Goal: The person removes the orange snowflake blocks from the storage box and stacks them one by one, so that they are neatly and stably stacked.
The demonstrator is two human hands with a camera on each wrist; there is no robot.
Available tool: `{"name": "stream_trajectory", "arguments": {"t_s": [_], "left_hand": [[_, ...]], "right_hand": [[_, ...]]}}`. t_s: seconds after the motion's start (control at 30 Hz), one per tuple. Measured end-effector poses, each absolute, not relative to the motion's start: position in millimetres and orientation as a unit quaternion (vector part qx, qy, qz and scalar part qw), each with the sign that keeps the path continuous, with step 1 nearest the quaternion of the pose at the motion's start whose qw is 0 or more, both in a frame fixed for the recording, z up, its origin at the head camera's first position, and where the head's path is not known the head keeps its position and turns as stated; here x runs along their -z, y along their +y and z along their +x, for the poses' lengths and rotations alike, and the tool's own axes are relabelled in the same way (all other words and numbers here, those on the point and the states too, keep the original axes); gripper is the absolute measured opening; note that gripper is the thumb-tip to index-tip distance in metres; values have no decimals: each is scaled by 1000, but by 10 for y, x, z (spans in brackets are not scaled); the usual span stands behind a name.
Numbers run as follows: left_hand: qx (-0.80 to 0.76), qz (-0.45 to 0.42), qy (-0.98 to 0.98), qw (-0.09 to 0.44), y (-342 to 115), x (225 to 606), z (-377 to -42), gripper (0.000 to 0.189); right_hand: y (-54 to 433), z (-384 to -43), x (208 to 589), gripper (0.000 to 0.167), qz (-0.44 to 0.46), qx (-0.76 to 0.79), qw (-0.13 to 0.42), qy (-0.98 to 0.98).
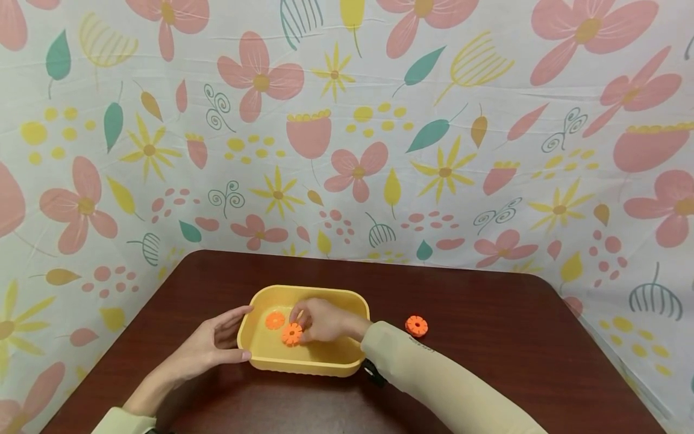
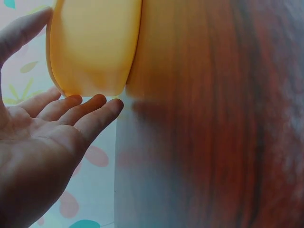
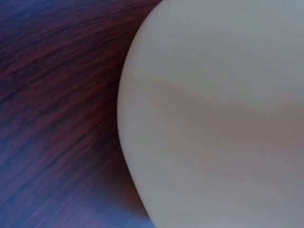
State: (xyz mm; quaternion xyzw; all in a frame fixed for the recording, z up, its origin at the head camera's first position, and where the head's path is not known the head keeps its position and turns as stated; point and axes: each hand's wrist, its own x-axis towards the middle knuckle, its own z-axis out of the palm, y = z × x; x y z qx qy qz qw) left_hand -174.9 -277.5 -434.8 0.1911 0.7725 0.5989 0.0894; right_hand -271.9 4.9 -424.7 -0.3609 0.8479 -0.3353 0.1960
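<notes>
A yellow plastic basin (image 1: 303,365) stands on the table, one orange notched interlocking disc (image 1: 275,320) lying flat on its floor. Inside the basin, my right hand (image 1: 321,319) pinches another orange interlocking disc (image 1: 291,335) by its edge, close over the floor and beside the first. My left hand (image 1: 202,348) is at the basin's left end, thumb and fingers spread along the rim. The left wrist view shows its straight fingers (image 2: 99,114) meeting the basin's end wall (image 2: 90,71). In the right wrist view the basin's pale outer wall (image 3: 213,118) hides the right hand.
Right of the basin, more orange discs (image 1: 416,326) sit stacked on the dark wooden table (image 1: 477,349). A flower-printed cloth (image 1: 358,169) hangs behind the table's far edge. The right sleeve (image 1: 434,367) crosses the basin's right rim.
</notes>
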Motion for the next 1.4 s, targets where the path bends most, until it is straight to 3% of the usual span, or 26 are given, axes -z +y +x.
{"name": "stream_trajectory", "arguments": {"t_s": [0.3, 0.67, 1.4], "left_hand": [[-600, 187, 773, 92, -2769, 4336, -1745, 89], [-611, 195, 761, 97, -2769, 4336, -1760, 89], [-631, 181, 742, 135, -2750, 4273, -1754, 93]], "right_hand": [[74, -2740, 4230, 38, -376, 337, 209, 837], [98, -2738, 4227, 33, -387, 339, 204, 833], [486, -2648, 4038, 31, -413, 362, 127, 826]]}}
